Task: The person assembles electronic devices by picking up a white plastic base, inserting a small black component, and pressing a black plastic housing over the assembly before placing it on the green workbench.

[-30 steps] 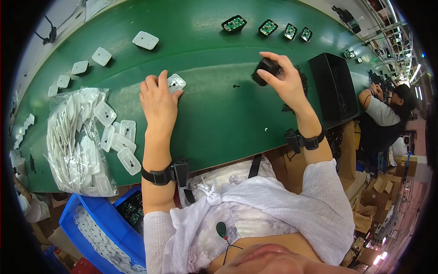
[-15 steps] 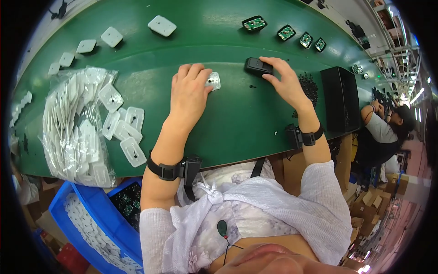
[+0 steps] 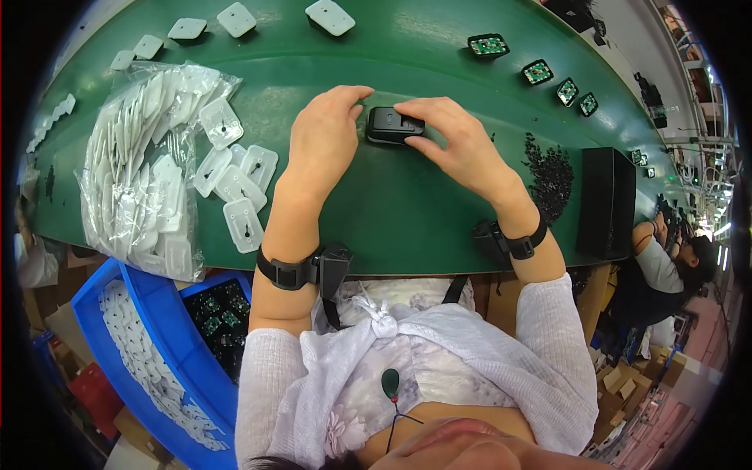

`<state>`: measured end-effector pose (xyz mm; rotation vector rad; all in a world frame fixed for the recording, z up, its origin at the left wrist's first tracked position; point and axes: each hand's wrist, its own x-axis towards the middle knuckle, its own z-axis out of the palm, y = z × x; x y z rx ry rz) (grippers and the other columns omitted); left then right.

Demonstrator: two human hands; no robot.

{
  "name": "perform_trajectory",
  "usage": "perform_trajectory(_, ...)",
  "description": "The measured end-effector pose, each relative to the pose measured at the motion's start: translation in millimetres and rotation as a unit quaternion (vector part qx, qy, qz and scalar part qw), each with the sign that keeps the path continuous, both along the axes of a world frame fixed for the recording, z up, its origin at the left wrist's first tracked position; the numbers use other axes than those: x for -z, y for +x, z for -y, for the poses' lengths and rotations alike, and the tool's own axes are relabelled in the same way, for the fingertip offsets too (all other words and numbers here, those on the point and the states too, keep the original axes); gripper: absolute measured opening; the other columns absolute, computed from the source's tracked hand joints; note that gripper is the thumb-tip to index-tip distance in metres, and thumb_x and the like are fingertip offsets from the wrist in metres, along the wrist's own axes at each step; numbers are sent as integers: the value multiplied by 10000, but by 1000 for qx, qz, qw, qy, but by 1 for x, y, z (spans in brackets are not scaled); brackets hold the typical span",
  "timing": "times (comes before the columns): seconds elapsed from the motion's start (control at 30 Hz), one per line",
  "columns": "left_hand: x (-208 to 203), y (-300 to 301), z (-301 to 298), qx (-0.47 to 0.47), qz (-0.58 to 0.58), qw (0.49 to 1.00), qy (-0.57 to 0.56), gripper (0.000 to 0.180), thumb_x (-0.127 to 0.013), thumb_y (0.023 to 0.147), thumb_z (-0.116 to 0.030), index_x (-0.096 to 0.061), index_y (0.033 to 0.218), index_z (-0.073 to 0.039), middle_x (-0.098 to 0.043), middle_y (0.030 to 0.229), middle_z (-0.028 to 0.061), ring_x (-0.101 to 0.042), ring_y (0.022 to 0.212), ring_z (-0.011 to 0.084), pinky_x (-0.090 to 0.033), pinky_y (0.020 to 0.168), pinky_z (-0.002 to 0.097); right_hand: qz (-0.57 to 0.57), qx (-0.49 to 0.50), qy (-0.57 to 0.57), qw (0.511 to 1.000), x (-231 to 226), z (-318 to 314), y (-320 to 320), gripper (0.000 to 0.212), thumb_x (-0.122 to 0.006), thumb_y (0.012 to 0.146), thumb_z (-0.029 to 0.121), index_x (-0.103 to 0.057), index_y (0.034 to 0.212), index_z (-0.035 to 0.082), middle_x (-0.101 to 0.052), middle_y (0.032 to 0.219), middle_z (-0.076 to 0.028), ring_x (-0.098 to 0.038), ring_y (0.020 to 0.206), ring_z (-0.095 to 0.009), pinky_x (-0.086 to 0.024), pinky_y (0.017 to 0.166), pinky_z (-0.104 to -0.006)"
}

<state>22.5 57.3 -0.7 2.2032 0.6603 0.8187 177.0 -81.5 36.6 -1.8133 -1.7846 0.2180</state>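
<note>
My right hand grips the right end of a small black plastic case between thumb and fingers. The case lies low over the green table in front of me. Close to its left end is my left hand, fingers curved and apart from the thumb, with nothing visible in it. No white plate shows between my hands; whether one is under the case is hidden. Left of my left forearm lie several loose translucent white plates, beside a clear bag packed with more of them.
Along the far side stand white-topped cases and black cases with green circuit boards. To the right are a pile of small black parts and a black box. Blue bins sit at lower left. Another person works far right.
My right hand has brought the black case left, close to my left hand. The white plate under my left fingers is out of sight. The whole view has shifted.
</note>
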Motion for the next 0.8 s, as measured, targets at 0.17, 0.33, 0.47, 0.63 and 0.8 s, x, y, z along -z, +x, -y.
perform_trajectory(0.17, -13, -8, 5, 45, -64, 996, 52, 349, -542, 770, 29, -673, 1082, -59, -683, 1032, 105, -620, 941, 296, -514, 807, 372, 4, -7, -28, 1000, 5, -4, 4, 432, -701, 776, 41, -605, 1196, 69, -620, 1156, -110, -576, 1063, -284, -481, 915, -372)
perform_trajectory(0.33, -15, -19, 7, 86, -70, 989, 94, 404, -539, 726, 21, -678, 1096, -64, -679, 1104, 73, -614, 975, 269, -526, 784, 360, -2, -16, -38, 999, 6, -4, 4, 435, -686, 785, 35, -600, 1210, 74, -615, 1159, -108, -573, 1058, -277, -487, 904, -360)
perform_trajectory(0.47, -16, -19, 11, 81, -107, 982, 133, 388, -532, 753, 0, -675, 1107, -71, -668, 1155, 40, -612, 1011, 243, -518, 786, 367, 28, -13, -35, 999, 9, -4, 3, 441, -674, 782, 25, -597, 1212, 86, -607, 1138, -100, -574, 1046, -277, -494, 878, -359)
perform_trajectory(0.63, -12, -17, 18, 57, -142, 971, 184, 396, -563, 764, -26, -658, 1142, -90, -644, 1209, 42, -608, 1041, 224, -494, 793, 367, 100, 11, -7, 995, 17, -2, -5, 445, -669, 777, 22, -596, 1209, 96, -604, 1121, -94, -579, 1028, -285, -500, 846, -363)
perform_trajectory(0.8, -11, -10, 26, 44, -138, 965, 220, 379, -594, 764, -51, -643, 1138, -77, -660, 1152, 50, -607, 1020, 225, -488, 773, 358, 25, -2, 6, 1000, 18, -6, 10, 428, -673, 779, 26, -603, 1199, 80, -628, 1068, -100, -610, 991, -246, -508, 824, -325)
